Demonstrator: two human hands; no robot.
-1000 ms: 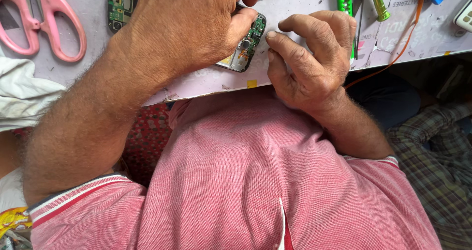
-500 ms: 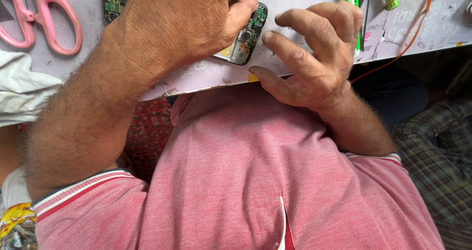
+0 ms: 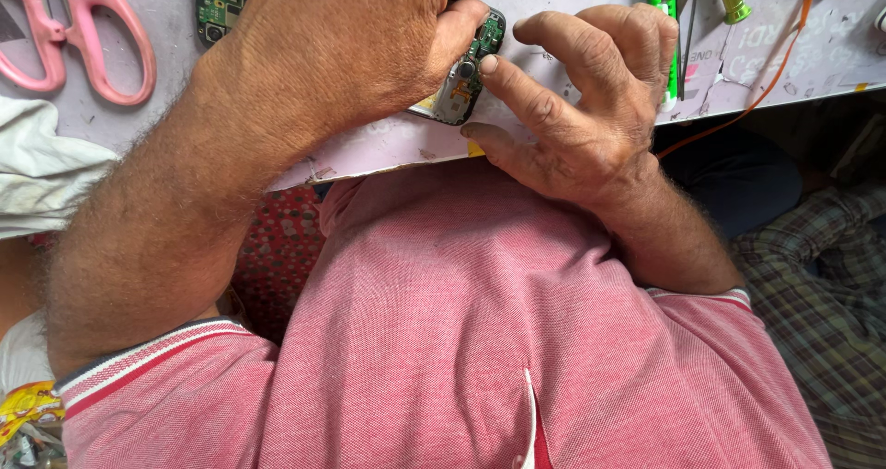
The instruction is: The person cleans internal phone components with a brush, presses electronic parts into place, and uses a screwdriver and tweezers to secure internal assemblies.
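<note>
The left hand [image 3: 341, 44] gripped a small green circuit board [image 3: 466, 77] at the worktop's [image 3: 388, 150] near edge, long axis tilted away. The right hand [image 3: 581, 109], fingers loosely spread, touched it from the right with its index fingertip.

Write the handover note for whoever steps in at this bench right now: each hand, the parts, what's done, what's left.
Left hand: grips the small circuit board at the work surface's near edge.
Right hand: empty, forefinger tip pressing on the board.
Nearby: second circuit board and pink scissors to the left; green tools to the right.
Done: board is bare, out of any casing.
Left: cannot tell from here.
</note>
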